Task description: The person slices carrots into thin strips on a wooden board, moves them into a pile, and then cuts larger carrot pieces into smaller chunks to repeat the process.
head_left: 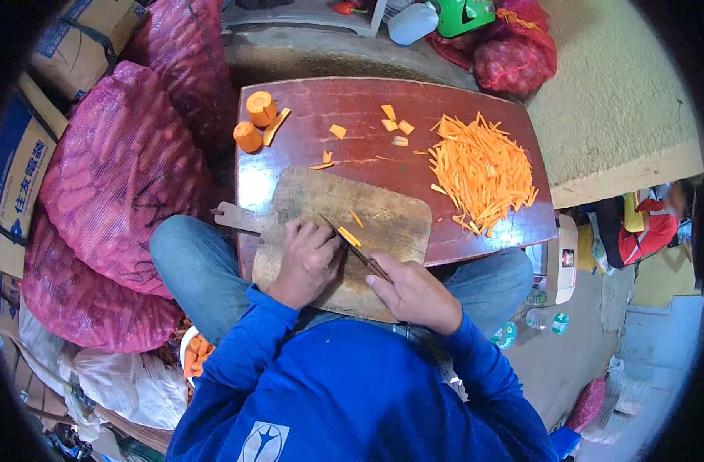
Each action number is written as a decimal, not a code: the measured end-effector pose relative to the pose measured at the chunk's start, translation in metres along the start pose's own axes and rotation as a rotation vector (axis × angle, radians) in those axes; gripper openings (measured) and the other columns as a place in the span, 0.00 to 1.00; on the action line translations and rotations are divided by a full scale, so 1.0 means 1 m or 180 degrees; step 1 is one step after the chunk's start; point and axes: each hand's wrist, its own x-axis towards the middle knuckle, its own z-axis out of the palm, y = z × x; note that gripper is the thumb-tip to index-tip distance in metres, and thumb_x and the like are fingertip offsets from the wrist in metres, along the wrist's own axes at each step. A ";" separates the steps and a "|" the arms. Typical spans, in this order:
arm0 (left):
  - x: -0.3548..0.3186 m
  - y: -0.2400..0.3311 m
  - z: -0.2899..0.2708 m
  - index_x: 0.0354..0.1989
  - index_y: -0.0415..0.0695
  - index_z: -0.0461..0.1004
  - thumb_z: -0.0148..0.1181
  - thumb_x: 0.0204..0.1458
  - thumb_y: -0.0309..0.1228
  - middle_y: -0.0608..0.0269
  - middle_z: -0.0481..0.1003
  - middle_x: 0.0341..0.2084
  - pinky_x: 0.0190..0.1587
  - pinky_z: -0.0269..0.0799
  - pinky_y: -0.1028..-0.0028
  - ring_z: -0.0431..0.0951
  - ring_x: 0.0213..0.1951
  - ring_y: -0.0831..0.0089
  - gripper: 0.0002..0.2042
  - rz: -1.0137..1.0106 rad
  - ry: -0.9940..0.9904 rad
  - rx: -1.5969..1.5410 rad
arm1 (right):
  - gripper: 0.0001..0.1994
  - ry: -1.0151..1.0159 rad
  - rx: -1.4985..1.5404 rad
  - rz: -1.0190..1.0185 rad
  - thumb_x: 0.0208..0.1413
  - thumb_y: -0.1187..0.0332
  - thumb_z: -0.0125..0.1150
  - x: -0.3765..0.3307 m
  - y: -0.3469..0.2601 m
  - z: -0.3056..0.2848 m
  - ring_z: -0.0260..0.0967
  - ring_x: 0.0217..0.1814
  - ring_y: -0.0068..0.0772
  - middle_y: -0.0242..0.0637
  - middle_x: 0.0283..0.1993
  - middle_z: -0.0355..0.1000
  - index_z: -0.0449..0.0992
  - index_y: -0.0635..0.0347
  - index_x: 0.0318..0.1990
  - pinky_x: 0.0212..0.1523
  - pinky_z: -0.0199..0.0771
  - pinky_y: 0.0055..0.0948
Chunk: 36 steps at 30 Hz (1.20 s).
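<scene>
Two bare hands are held over a worn wooden cutting board (398,223), whose centre is taken as the middle of the dial, with twelve o'clock at the top of the view. At eight o'clock, the left hand (309,262) is rested on the board with its fingers curled close beside the blade; whether anything is gripped beneath them cannot be told. At four o'clock, the right hand (413,292) is closed around the handle of a knife (361,258), whose tip is pointed between ten and eleven o'clock. Thin carrot strips (349,236) are seen along the blade, near the board's middle.

The board is laid on a reddish-brown table (367,96), its near edge reaching over the lap. A heap of julienned carrot (483,173) is piled at two o'clock, flat carrot slices (389,112) are scattered around one o'clock, and two carrot stubs (261,108) are set at eleven. Off the table, pink mesh sacks (125,177) are stacked between nine and ten o'clock, and cut carrot chunks (197,356) are held in a white tub (185,348) near eight.
</scene>
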 end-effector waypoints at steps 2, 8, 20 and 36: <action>-0.002 -0.001 0.000 0.38 0.42 0.85 0.73 0.48 0.26 0.61 0.77 0.35 0.53 0.66 0.55 0.77 0.41 0.60 0.09 0.0009 0.0010 -0.0003 | 0.20 0.0018 -0.0006 -0.0106 0.72 0.64 0.59 0.005 0.006 0.005 0.78 0.44 0.74 0.69 0.40 0.77 0.72 0.65 0.64 0.42 0.76 0.59; -0.002 0.000 -0.001 0.36 0.41 0.84 0.73 0.48 0.26 0.60 0.77 0.34 0.54 0.66 0.54 0.77 0.40 0.58 0.08 -0.0119 0.0135 -0.0096 | 0.18 0.0157 0.0020 -0.0214 0.71 0.63 0.60 0.006 0.004 0.003 0.79 0.44 0.72 0.66 0.40 0.78 0.73 0.66 0.61 0.43 0.77 0.57; -0.004 -0.003 0.000 0.29 0.44 0.81 0.72 0.47 0.24 0.61 0.75 0.28 0.48 0.65 0.58 0.77 0.35 0.59 0.04 -0.0673 0.0622 -0.0535 | 0.12 0.0357 0.1100 0.0479 0.73 0.64 0.60 -0.008 0.016 0.004 0.73 0.30 0.40 0.45 0.30 0.73 0.75 0.65 0.51 0.34 0.74 0.39; -0.007 -0.004 0.003 0.33 0.47 0.81 0.73 0.49 0.26 0.63 0.74 0.31 0.50 0.63 0.57 0.76 0.39 0.60 0.06 -0.0510 0.0228 -0.0095 | 0.18 0.1975 -0.1059 -0.0375 0.67 0.65 0.66 -0.010 0.065 -0.022 0.83 0.41 0.49 0.53 0.39 0.80 0.77 0.66 0.59 0.42 0.81 0.46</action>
